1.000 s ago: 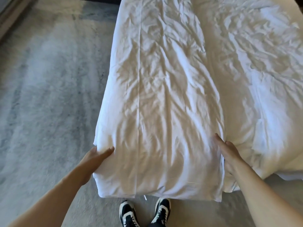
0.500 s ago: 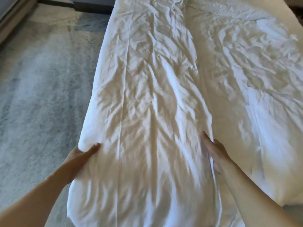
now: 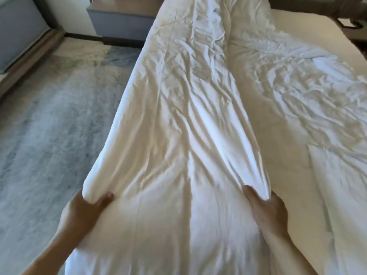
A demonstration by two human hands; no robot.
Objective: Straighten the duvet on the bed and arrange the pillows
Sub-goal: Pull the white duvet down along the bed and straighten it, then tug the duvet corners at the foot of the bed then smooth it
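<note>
A white, creased duvet (image 3: 184, 120) lies folded lengthwise along the left side of the bed, its near end raised toward me. My left hand (image 3: 83, 211) grips the duvet's left edge, thumb on top. On the opposite side, my right hand (image 3: 268, 211) clutches the folded right edge, fingers tucked under the fabric. More wrinkled white bedding (image 3: 305, 92) covers the right half of the bed. No pillows are in view.
A grey mottled carpet (image 3: 49, 135) spreads to the left of the bed. A grey bedside cabinet (image 3: 121, 22) stands at the top, by the bed's head. A wooden skirting (image 3: 29, 56) runs along the far left wall.
Both hands have lifted the duvet's near end up and toward me. The view has tilted up, so my shoes are out of sight and the bedside cabinet now shows.
</note>
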